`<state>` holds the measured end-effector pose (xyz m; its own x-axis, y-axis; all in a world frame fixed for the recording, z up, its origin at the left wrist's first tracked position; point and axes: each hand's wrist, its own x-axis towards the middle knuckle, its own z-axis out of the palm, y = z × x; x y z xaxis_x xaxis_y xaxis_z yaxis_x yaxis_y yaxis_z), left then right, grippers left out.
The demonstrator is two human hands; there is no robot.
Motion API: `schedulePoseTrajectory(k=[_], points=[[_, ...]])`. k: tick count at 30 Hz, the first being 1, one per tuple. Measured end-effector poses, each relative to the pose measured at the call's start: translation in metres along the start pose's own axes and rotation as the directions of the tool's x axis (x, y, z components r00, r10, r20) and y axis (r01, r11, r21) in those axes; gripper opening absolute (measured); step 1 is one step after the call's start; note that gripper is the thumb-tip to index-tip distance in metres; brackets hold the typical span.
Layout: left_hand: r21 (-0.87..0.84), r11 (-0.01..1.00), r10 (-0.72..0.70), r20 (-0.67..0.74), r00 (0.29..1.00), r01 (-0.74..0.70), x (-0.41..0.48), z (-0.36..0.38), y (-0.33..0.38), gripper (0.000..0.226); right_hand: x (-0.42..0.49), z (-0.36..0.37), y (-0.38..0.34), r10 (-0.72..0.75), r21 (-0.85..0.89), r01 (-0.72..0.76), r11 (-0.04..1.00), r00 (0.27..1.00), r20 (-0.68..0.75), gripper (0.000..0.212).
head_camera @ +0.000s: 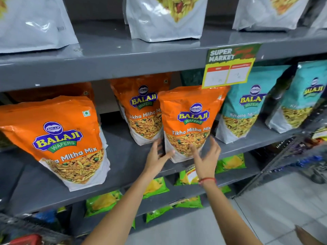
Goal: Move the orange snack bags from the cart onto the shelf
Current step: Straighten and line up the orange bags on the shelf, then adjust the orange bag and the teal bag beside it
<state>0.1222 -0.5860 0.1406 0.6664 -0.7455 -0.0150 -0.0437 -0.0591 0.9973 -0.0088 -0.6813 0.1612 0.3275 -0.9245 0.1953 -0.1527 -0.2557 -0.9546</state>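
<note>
An orange snack bag (191, 119) stands upright near the front of the grey middle shelf (123, 156), at the centre. My left hand (158, 156) is at its lower left corner, fingers spread, thumb touching the bag's base. At its lower right edge is my right hand (206, 156), open with fingers apart, wearing a red thread on the wrist. Neither hand grips the bag. A second orange bag (143, 112) stands just behind and to its left. A third orange bag (58, 138) stands at the shelf's left, with another behind it.
Teal snack bags (247, 105) stand right of the orange ones. A yellow price tag (230, 66) hangs from the upper shelf edge. Silver bags (166, 18) fill the top shelf, green packets (155, 188) the lower one. A cart's dark basket (26, 228) shows at bottom left.
</note>
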Motion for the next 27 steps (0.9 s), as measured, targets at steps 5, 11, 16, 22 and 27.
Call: schedulePoseTrajectory(k=[5, 11, 16, 22, 27], points=[[0.019, 0.998, -0.06, 0.036, 0.998, 0.059, 0.005, 0.003, -0.003, 0.079, 0.04, -0.013, 0.006, 0.109, 0.052, -0.14, 0.989, 0.913, 0.393, 0.09], [0.016, 1.0, -0.018, -0.081, 0.997, 0.02, -0.018, -0.013, -0.01, 0.068, 0.022, 0.007, 0.006, 0.063, 0.097, -0.121, 0.988, 0.884, 0.464, 0.058], [0.039, 0.999, 0.011, -0.162, 0.987, -0.004, -0.035, -0.04, -0.009, 0.056, 0.004, 0.032, -0.004, 0.022, 0.126, -0.103, 0.987, 0.851, 0.525, 0.05], [0.073, 0.996, 0.07, -0.208, 0.976, -0.056, -0.048, -0.045, -0.005, 0.058, 0.0, 0.041, -0.002, 0.004, 0.128, -0.088, 0.988, 0.839, 0.544, 0.051], [0.311, 0.942, 0.315, -0.683, 0.659, -0.128, -0.072, 0.018, -0.004, 0.056, 0.01, 0.016, 0.006, 0.007, 0.114, -0.067, 0.991, 0.886, 0.464, 0.078]])
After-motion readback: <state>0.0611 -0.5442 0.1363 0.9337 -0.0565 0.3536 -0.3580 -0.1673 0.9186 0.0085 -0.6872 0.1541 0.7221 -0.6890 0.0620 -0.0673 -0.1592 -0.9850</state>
